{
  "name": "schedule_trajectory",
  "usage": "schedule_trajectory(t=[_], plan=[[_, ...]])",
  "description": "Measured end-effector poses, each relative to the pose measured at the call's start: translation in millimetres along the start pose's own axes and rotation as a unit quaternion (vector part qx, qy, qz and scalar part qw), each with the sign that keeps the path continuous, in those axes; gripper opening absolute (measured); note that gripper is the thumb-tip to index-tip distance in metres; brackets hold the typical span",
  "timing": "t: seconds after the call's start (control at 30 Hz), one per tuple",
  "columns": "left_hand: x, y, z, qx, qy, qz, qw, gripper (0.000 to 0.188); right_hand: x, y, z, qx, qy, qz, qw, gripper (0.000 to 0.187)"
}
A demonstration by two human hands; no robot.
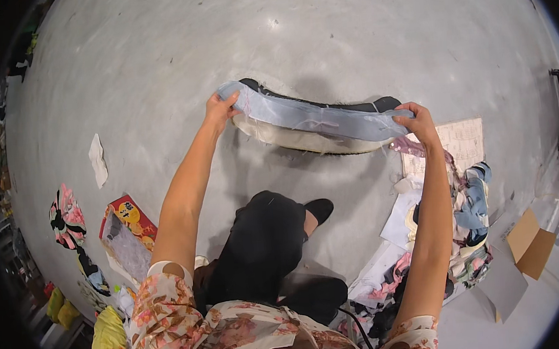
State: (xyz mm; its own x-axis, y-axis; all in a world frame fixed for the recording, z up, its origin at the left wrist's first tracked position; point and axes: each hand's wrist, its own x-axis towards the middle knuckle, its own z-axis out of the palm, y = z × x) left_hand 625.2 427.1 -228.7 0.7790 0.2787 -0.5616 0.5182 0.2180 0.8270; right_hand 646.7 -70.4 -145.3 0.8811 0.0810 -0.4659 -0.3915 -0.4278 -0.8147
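- Fingers of the left hand and right hand pinch opposite ends of the strip.
- Floor: grey, beneath the work.
- Cloth pile: mixed colours, beside the right forearm.
- Strip: sheer, blue-grey, spanned between the hands; a dark band and cream band show along its edges, attachment unclear. Apparent step: spreading it lengthwise; the next move probably calls for even tension.
- Red box: near the left forearm.
- Scrap: white, at left.
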Motion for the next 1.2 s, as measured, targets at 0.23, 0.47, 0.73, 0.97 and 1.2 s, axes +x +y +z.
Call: schedule_trajectory(t=[0.23,0.47,0.73,0.97,1.2], plan=[[18.0,-1.6,-0.3,0.132,-0.006,-0.012,0.991,0.048,46.4,25.7,-17.8,-0.02,-0.058,0.01,0.998,0.042],[27.6,-7.9,-31.2,0.349,0.109,0.191,0.911,0.071,29.0,30.9,7.6,-0.199,0.239,-0.101,0.945,0.051],[-27.2,-14.0,-68.0,0.332,0.181,0.299,0.876,0.06,-220.5,128.4,82.9,-0.088,0.307,0.037,0.947,0.031],[-63.8,-80.9,-130.7,0.392,0.176,0.245,0.869,0.057,-422.7,148.1,207.3,0.031,0.417,0.21,0.884,0.023],[-89.2,-137.0,-75.5,0.459,-0.011,0.19,0.868,0.056,-501.0,99.0,296.2,0.105,0.582,0.232,0.772,0.022]])
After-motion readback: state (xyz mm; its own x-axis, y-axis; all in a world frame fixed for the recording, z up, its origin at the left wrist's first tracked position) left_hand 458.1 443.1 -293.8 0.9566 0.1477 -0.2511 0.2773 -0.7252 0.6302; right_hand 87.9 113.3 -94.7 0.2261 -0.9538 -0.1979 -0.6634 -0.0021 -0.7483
